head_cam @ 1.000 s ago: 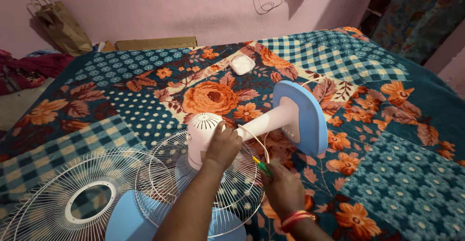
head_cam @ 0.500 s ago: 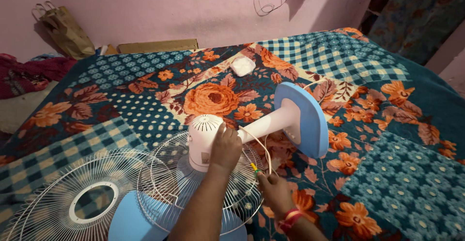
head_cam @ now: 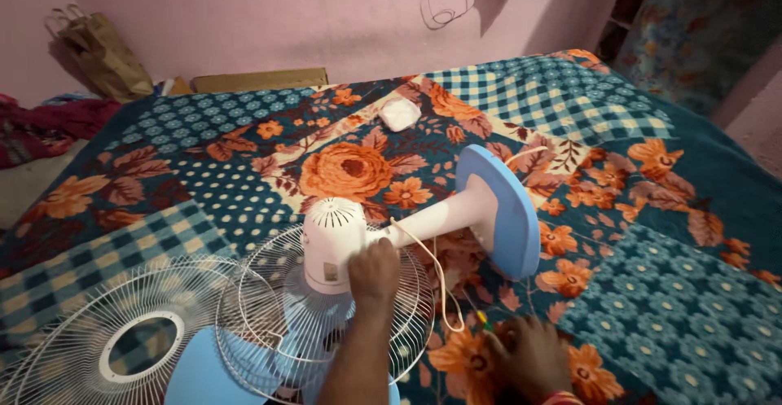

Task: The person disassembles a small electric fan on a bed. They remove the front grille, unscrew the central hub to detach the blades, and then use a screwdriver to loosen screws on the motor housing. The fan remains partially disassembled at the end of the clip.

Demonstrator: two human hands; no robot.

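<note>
A white table fan lies on its side on a floral bedspread [head_cam: 652, 291]. My left hand [head_cam: 374, 271] rests on the white motor housing [head_cam: 330, 238], gripping its lower right side. The white stem [head_cam: 432, 218] runs right to the blue round base [head_cam: 509, 210], which stands on edge. The rear wire grille [head_cam: 277, 315] sits behind the motor, with blue blades [head_cam: 195, 372] beneath it. My right hand [head_cam: 529, 356] lies low on the blanket, closed around a small screwdriver whose yellow-green handle [head_cam: 482, 319] pokes out. A thin white cord [head_cam: 440, 279] loops between the two hands.
A loose front wire grille [head_cam: 98, 332] lies at the lower left. A small white packet [head_cam: 399, 113] sits far up the bed. A brown paper bag [head_cam: 98, 51] and a flat cardboard box [head_cam: 261, 79] lean by the pink wall. Clothes [head_cam: 41, 128] are piled at the left.
My right hand has dropped away from the motor, down and to the right onto the blanket, taking the screwdriver along. My left hand has slid lower on the housing.
</note>
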